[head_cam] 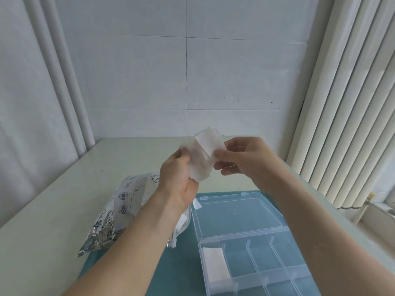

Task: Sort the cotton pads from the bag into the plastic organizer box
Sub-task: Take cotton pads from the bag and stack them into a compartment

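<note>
In the head view, a loose stack of thin white square cotton pads (202, 155) is held up in the air above the pale cream table (64, 189), between the two bare hands. The lower left side of the stack is gripped by the left hand (181, 180), whose fingers are curled behind the pads with the thumb at the front. The top pad is pinched at its right edge between the thumb and forefinger of the right hand (241, 159), the remaining fingers being loosely bent beneath. Below the left forearm, a silver foil zip bag with printed grey icons (119, 212) is seen lying on the table, its open mouth turned towards the box and partly resting on a teal mat (179, 265); white pads can be made out inside the mouth. Just to the right of the bag, a clear plastic organizer box with dividers (263, 268) is set on the mat, its hinged transparent lid (237, 214) laid open and flat on the far side. A small stack of white pads (214, 263) is lodged in the leftmost compartment of the box. White vertical blinds (350, 103) hang at the right.
</note>
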{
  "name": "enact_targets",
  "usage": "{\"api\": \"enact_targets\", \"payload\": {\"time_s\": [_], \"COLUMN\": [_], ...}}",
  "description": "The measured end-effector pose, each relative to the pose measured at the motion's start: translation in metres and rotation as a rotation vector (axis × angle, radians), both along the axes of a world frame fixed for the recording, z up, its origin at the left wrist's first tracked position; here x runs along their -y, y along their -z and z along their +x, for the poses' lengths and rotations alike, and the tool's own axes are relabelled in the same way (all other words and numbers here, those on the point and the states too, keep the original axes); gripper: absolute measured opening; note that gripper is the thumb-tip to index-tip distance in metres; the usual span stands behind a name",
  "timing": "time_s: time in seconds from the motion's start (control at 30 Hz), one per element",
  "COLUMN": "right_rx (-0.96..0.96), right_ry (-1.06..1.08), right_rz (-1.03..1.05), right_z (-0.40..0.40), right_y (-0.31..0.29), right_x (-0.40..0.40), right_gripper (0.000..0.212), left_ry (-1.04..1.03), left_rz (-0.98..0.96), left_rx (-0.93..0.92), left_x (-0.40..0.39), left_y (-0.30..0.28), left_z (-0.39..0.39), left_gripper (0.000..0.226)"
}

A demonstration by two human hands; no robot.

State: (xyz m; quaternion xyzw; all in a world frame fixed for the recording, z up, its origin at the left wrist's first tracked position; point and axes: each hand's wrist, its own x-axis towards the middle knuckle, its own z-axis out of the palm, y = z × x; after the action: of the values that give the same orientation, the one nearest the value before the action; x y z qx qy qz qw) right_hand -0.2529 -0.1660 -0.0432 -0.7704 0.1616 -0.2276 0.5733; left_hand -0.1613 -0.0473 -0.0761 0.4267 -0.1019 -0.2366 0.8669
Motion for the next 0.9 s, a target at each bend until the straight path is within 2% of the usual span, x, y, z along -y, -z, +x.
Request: {"api": "enact_targets", "payload": {"time_s": [0.13,0.27,0.4,0.53,0.7,0.8,0.9], "right_rx": [0.023,0.045,0.032,0.060,0.092,0.084,0.093], "right_ry": [0.048,0.049,0.105,0.150,0.225,0.250,0.183], "right_rz": [-0.047,-0.083,-0.092,-0.036,-0.067,-0.024,0.121], "right_z": [0.002,0.003,0.007,0.009,0.007,-0.001,-0.015], "right_y": [0.001,0.001,0.006,0.009,0.013,0.021,0.023], "right_x": [-0.005,-0.006,-0.008,-0.010,-0.011,-0.008,0.000], "right_gripper": [0.009,0.005,0.009,0.010,0.010,0.009,0.010], "left_ry": [-0.047,-0.098,-0.096,-0.085,-0.176,-0.182,-0.136], "left_rz": [0.083,0.112,0.129,0.153,0.305,0.335,0.344], "left_rx": [0.092,0.069,0.108,0.195,0.446,0.528,0.479], "left_x": [0.002,0.003,0.003,0.004,0.002,0.002,0.005], "left_y": [0.001,0.003,0.002,0.001,0.004,0.006,0.007], "left_z": [-0.002,-0.005,-0.009,-0.014,-0.009,-0.011,-0.014], "left_gripper": [0.024,0.024,0.015,0.030,0.042,0.030,0.016]}}
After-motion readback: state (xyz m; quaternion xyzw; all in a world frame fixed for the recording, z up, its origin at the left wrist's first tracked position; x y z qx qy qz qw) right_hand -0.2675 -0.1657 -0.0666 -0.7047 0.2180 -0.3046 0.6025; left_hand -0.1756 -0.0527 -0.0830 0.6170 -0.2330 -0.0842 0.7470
